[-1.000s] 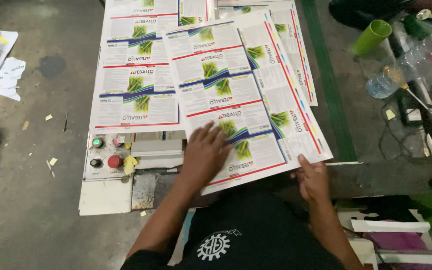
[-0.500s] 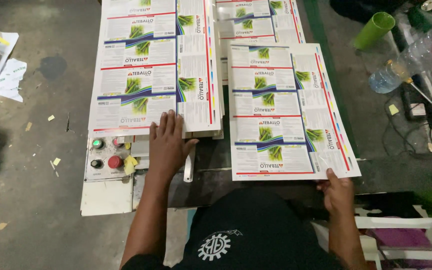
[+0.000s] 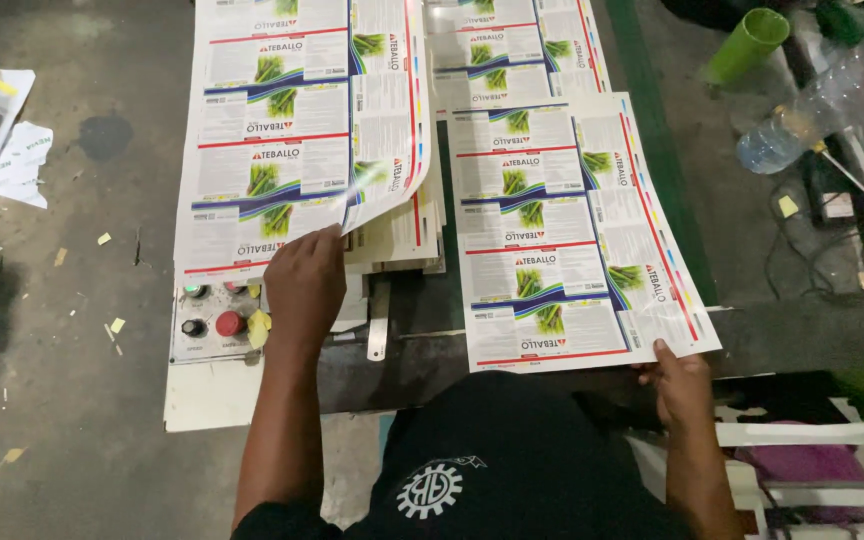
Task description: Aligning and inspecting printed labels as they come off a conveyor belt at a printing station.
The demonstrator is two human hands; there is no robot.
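Left hand (image 3: pixel 304 285) lifts a printed sheet (image 3: pixel 282 150) off the stack; right hand (image 3: pixel 680 385) pinches another sheet (image 3: pixel 572 240).

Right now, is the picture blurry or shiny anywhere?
In the head view, the left hand lifts a printed sheet whose glossy curled edge catches a little glare; the sheet at the right hand looks sharp; the floor on the left lies dim and shadowed.

Black shirt, white cog badge, bare forearms on show.

The person wears a black short-sleeved shirt (image 3: pixel 522 450); a white gear-shaped emblem (image 3: pixel 434 490) sits on its front. Left of that emblem a black sleeve hem (image 3: pixel 277 518) ends at the upper arm. Both hands are bare, with no gloves, watch or rings that can be made out.
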